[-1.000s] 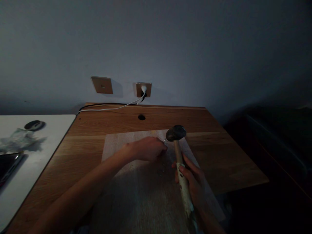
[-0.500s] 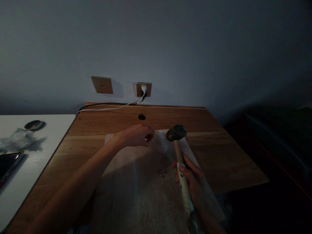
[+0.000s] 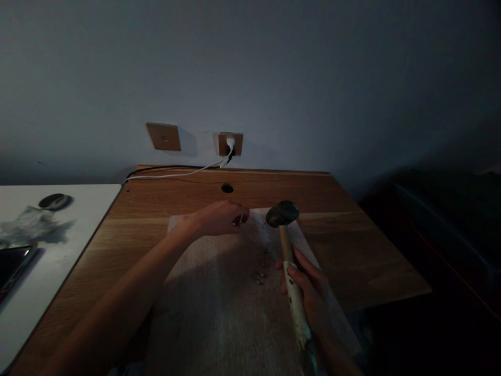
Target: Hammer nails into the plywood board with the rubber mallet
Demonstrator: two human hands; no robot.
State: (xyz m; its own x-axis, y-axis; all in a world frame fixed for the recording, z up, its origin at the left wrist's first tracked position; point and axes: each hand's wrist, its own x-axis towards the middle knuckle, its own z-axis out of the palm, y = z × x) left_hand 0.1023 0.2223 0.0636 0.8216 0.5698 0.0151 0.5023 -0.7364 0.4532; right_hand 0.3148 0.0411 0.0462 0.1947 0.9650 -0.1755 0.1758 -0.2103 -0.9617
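Note:
My right hand (image 3: 309,287) is wrapped round the pale, worn handle of a mallet (image 3: 282,213), whose dark head points away from me above the board. My left hand (image 3: 223,216) hangs over the far part of the board (image 3: 211,308) with its fingers curled and pinched. Something small and pale shows between those fingertips, too small and dark to name. Several small shiny metal pieces (image 3: 260,277) lie on the board between my hands, left of the mallet handle; their kind is unclear.
The board rests on a wooden desk (image 3: 376,261) against the wall. A white plug sits in a wall socket (image 3: 230,144), and cables (image 3: 176,175) run along the desk's back edge. On the white table (image 3: 78,250) at left are a computer mouse (image 3: 55,201), crumpled clear plastic (image 3: 31,225) and a dark device (image 3: 15,263).
My left fingers have shifted very slightly. My right hand and the mallet look almost still, and the metal pieces lie where they were.

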